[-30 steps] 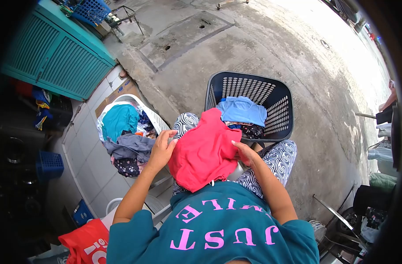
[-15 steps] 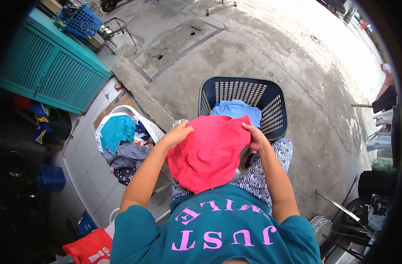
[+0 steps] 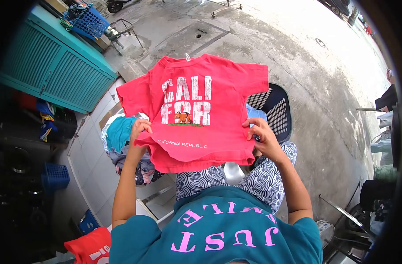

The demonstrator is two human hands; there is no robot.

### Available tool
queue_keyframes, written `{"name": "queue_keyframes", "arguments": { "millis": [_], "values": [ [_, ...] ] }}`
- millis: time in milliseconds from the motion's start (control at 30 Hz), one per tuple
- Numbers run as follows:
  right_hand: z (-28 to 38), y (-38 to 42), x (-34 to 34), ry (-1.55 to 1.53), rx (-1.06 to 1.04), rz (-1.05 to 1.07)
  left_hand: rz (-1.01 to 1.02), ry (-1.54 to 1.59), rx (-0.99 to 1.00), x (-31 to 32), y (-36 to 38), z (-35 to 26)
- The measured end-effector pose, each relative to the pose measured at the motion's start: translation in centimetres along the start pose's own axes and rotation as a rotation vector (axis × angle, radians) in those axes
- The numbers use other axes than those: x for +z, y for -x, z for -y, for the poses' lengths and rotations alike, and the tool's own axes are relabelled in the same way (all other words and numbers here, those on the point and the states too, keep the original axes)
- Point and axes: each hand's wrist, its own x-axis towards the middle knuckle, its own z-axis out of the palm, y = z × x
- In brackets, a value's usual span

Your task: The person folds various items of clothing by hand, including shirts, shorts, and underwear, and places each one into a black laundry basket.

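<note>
A red T-shirt with white lettering and a small bear print is spread out in front of me, its collar pointing away. My left hand pinches its left side near the hem. On the opposite side, my right hand grips the fabric between thumb and fingers. Behind the shirt stands a dark blue laundry basket, largely covered by it, with a bit of light blue cloth showing inside. To the left, a heap of clothes in teal, grey and dark print is partly hidden by the shirt and my left arm.
A teal louvered cabinet stands at the left, with a blue basket on top. Another blue basket sits lower left. A red bag lies beside me. Racks and hanging items line the right edge.
The red cloth was bunched over my lap; it is now opened out flat and raised, showing its printed front. Both hands have moved to its lower sides, the left hand further left.
</note>
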Motion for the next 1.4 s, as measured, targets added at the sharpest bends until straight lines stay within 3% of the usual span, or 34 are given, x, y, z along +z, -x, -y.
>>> {"name": "queue_keyframes", "arguments": {
  "millis": [67,167,200,267,333,367,467,500,533,600,633,733,800,833,900,1000,1067,1133,1200,1267,1300,1333,1400],
  "values": [
    [-2.1,3.1,2.9,0.031,0.033,0.158,0.109,0.07,-0.191,1.9,4.9,2.9],
    [-5.9,7.2,7.0,-0.037,0.348,0.59,0.399,0.21,-0.642,3.4,11.6,5.6],
    [-6.9,8.0,7.8,0.01,0.487,0.732,0.432,0.465,-0.94,4.0,13.0,6.6],
    [-9.8,9.7,9.6,0.048,0.421,0.667,0.347,0.515,-1.087,4.8,12.9,5.3],
    [-8.9,8.2,10.2,-0.285,0.937,0.424,0.349,0.543,-1.131,5.8,12.2,4.6],
    [-8.7,7.4,10.4,-0.483,0.986,0.481,0.355,0.569,-1.167,6.3,11.7,4.4],
    [-11.2,7.1,14.0,-0.567,1.074,0.626,0.385,0.726,-1.345,8.5,9.5,4.4],
    [-12.2,6.9,15.1,-0.531,1.045,0.655,0.251,0.845,-1.28,9.7,9.1,4.5],
    [-11.8,6.1,15.3,-0.531,1.049,0.651,0.256,0.847,-1.279,9.9,8.4,5.0],
    [-10.5,4.7,16.2,-0.746,1.205,0.59,0.137,1.294,-1.476,9.8,6.9,6.5],
    [-10.7,4.7,17.4,-0.748,1.21,0.584,0.043,1.399,-1.432,10.0,6.5,7.3],
    [-10.8,4.2,20.1,-0.812,1.307,0.394,0.044,1.388,-1.322,10.5,5.6,8.6],
    [-10.6,4.1,21.2,-1.452,1.311,0.016,0.062,1.45,-1.317,10.1,5.3,9.6],
    [-10.2,3.8,21.0,-1.536,1.245,-0.125,0.009,1.451,-1.234,9.3,4.6,8.7],
    [-10.0,3.5,20.0,-1.51,1.231,-0.222,-0.076,1.508,-1.093,8.4,3.8,8.0],
    [-10.0,2.9,19.3,-1.44,1.227,-0.407,-0.064,1.62,-1.165,7.1,3.4,8.3],
    [-10.1,2.6,18.8,-1.611,0.964,-0.613,-0.111,1.59,-1.213,6.9,3.3,7.9],
    [-9.4,1.2,16.1,-1.6,0.955,-0.681,-0.381,1.335,-1.256,6.7,2.5,7.2],
    [-7.1,-0.3,12.5,-1.398,0.72,-0.772,-0.552,1.192,-0.836,5.5,1.9,6.6],
    [-5.2,-1.5,9.9,-1.249,0.47,-0.846,-0.502,1.278,-0.61,2.9,-0.1,2.3],
    [-4.6,-1.8,9.1,-1.148,0.457,-0.865,-0.499,1.276,-0.561,2.4,-1.1,-0.2],
    [-5.2,-1.7,9.0,-1.065,0.506,-0.883,-0.503,1.274,-0.552,2.8,-1.2,0.3],
    [-7.4,-1.5,9.1,-1.238,0.899,-0.781,-0.161,1.284,-1.004,4.0,-0.9,2.0]
  ]
}}
